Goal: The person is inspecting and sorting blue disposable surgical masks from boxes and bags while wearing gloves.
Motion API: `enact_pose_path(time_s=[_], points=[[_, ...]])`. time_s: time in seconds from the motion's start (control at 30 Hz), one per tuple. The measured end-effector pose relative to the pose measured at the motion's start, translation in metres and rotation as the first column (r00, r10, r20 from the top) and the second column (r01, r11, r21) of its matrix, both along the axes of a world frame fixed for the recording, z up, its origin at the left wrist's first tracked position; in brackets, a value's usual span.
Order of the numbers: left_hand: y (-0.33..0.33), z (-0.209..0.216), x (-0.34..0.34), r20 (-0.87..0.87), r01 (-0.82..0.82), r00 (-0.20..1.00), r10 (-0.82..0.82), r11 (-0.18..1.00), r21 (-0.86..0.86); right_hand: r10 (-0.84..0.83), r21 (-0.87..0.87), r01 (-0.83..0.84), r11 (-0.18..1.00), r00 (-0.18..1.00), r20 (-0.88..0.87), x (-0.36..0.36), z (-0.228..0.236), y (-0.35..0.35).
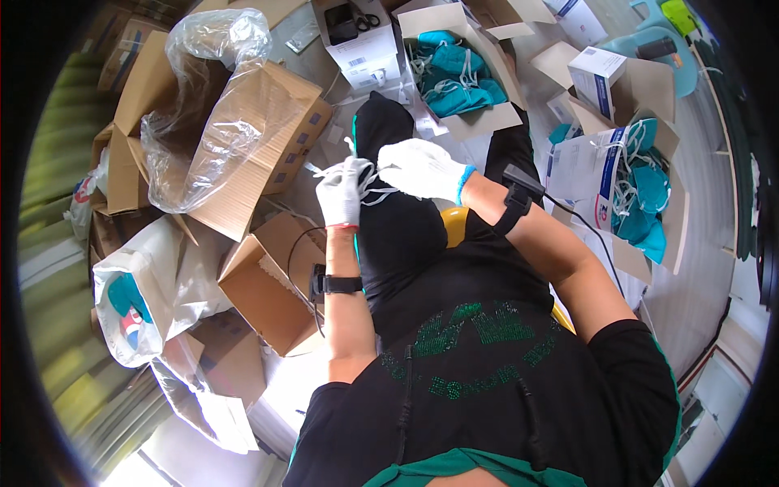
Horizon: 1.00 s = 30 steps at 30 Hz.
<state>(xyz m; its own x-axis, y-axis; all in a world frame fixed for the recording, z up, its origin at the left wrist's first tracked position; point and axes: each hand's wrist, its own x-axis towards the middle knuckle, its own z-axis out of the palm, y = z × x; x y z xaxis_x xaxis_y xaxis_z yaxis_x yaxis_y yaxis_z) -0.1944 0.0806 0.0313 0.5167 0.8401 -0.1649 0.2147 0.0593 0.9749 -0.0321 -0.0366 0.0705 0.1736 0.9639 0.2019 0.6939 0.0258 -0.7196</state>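
My left hand (339,195), in a white knit glove with a red cuff, is closed on a bunch of thin white straps (380,192). Some strap ends stick out above its fingers, and others loop toward my right hand (423,168). That hand wears a white glove with a blue cuff. Its fingers are pinched together at the straps, close beside the left hand. Both hands are over my black-clad leg. Whatever the straps belong to is hidden. Just beyond the right hand, an open carton holds teal face masks (458,77) with similar white straps.
At right, another opened carton (580,174) holds more teal masks. A large cardboard box (268,138) with clear plastic lies at left, above a smaller open box (272,280). A white bag (154,276) contains something teal. Scissors (367,15) rest on a white box. A cable (596,235) trails from my right wrist.
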Motion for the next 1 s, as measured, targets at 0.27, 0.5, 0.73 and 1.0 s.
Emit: enact_pose_path(time_s=[0.27, 0.5, 0.73, 1.0], points=[[-0.028, -0.007, 0.026, -0.429, 0.125, 0.894, 0.131, 0.846, 0.519, -0.051, -0.164, 0.064, 0.984, 0.995, 0.084, -0.003, -0.014, -0.003], [-0.033, -0.003, 0.022, -0.368, 0.142, 0.918, 0.146, 0.745, 0.651, -0.018, 0.102, 0.015, 0.995, 0.999, 0.034, -0.045, -0.016, -0.066], [-0.033, -0.003, 0.025, -0.461, 0.166, 0.865, 0.200, 0.752, 0.638, -0.426, -0.434, -0.111, 0.894, 0.092, -0.900, -0.042, 0.032, -0.127], [-0.018, -0.023, 0.014, -0.365, 0.010, 0.915, 0.172, 0.894, 0.448, -0.255, -0.183, 0.180, 0.967, 0.609, -0.751, -0.037, 0.013, -0.110]])
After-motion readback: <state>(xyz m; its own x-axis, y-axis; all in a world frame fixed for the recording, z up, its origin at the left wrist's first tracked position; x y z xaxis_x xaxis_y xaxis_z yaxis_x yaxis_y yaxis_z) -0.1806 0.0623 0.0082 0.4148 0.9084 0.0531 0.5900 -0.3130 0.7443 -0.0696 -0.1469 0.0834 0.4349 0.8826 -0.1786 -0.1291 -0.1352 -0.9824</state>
